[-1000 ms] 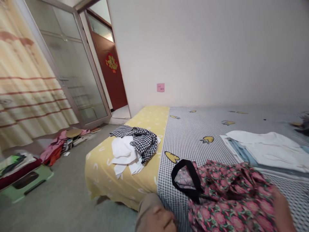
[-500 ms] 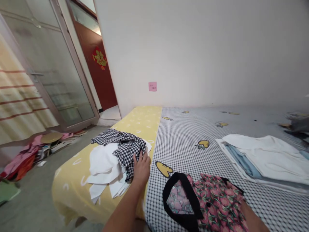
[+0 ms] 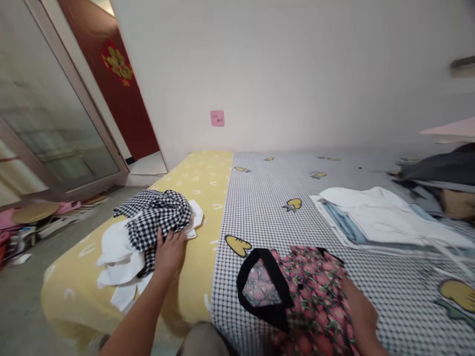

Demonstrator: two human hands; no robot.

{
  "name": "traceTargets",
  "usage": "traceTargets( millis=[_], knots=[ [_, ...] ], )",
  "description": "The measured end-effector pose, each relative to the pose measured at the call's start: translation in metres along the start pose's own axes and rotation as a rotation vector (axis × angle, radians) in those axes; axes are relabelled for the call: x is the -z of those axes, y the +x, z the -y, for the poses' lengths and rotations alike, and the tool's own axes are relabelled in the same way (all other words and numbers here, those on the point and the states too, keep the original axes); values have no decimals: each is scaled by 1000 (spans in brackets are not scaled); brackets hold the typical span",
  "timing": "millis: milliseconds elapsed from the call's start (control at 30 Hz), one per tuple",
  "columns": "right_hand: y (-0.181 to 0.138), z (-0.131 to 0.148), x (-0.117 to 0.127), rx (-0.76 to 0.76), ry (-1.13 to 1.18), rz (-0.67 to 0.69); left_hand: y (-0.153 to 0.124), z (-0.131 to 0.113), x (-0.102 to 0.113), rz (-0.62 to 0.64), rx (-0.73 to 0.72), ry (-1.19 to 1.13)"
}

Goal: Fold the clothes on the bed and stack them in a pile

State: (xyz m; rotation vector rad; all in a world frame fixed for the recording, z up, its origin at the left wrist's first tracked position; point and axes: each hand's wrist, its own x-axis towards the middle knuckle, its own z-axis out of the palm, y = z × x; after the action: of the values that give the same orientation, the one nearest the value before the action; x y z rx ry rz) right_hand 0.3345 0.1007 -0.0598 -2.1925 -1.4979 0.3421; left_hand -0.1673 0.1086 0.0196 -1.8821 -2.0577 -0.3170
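My left hand (image 3: 170, 249) lies with fingers apart against the right side of a black-and-white checked garment (image 3: 158, 215). That garment is bunched on top of white clothing (image 3: 120, 252) on the yellow part of the bedding. At the lower right, my right hand (image 3: 359, 304) grips the side of a pink floral garment (image 3: 321, 291) with a black-edged opening. Its fingers are mostly hidden by the fabric. The floral garment is spread, a little crumpled, over the checked sheet (image 3: 260, 198).
A flat stack of white and blue clothes (image 3: 386, 217) lies on the right of the bed. Dark clothes (image 3: 441, 165) are heaped at the far right edge. Beyond the bed's left edge, a round tan object (image 3: 35, 212) and other items lie on the floor.
The view has turned to the right. My left hand and the checked-and-white pile have shifted slightly left, away from the yellow border. My right hand stays at the floral garment.
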Motion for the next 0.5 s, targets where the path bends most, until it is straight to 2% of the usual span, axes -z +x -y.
traceTargets(
  millis=[133,233,300,400,500],
  knots=[
    [-8,21,14,-42,84,32,-21,-15,-7,24,88,-33],
    [-11,35,24,-93,180,72,-35,-34,-13,88,244,-282],
    [-12,42,30,-107,249,79,-41,-51,-9,142,291,-440],
    [-16,50,46,-86,429,103,-58,-82,13,137,210,-614],
    [-22,57,74,11,680,180,-89,-120,54,11,171,-1054]
  ],
)
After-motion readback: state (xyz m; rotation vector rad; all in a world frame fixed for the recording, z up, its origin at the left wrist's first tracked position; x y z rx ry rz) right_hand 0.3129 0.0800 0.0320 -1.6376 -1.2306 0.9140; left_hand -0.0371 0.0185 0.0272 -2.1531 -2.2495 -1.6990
